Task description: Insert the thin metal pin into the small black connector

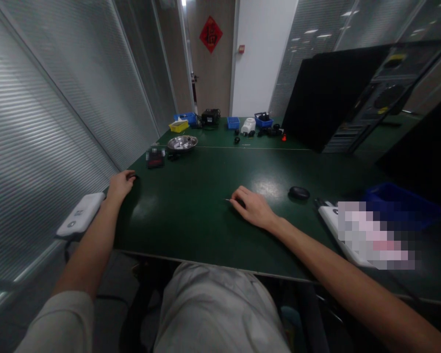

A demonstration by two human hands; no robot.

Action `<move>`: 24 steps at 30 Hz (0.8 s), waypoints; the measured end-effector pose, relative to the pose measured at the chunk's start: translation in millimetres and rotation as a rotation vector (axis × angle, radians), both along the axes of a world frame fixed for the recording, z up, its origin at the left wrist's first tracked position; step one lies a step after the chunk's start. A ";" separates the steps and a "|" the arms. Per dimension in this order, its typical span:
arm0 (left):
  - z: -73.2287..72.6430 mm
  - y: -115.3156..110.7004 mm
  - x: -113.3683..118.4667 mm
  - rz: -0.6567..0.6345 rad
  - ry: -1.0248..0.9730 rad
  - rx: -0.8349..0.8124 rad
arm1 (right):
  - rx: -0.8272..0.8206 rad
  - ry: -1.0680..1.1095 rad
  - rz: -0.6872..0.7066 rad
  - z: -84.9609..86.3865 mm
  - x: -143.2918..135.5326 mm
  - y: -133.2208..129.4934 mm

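Note:
My left hand [121, 186] rests by the left edge of the green table [191, 211], its fingers pinched together. Something small and dark shows at the fingertips, too small to name. Over the middle of the table, my right hand [253, 206] is closed with thumb and fingers together. A thin, pale pointed tip [227, 199] sticks out from it to the left; the rest of that thing is hidden in the hand. The nearest thing to the right hand is a black computer mouse [299, 192].
A metal bowl [183, 143] with small parts stands beyond my left hand, beside a dark flat box [155, 159]. Blue trays [233, 122] and a yellow tray [179, 126] line the far end. A computer case [338, 98] and a white device [341, 235] are at the right.

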State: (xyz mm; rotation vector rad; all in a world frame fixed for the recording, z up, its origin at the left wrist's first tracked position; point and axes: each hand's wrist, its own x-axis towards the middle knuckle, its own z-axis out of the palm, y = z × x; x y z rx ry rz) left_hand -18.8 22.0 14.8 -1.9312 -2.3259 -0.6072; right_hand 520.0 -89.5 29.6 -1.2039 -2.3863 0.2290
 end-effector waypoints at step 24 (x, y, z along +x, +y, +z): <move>4.5 -4.1 2.6 0.033 -0.021 0.058 | -0.007 -0.011 0.016 -0.1 0.1 0.8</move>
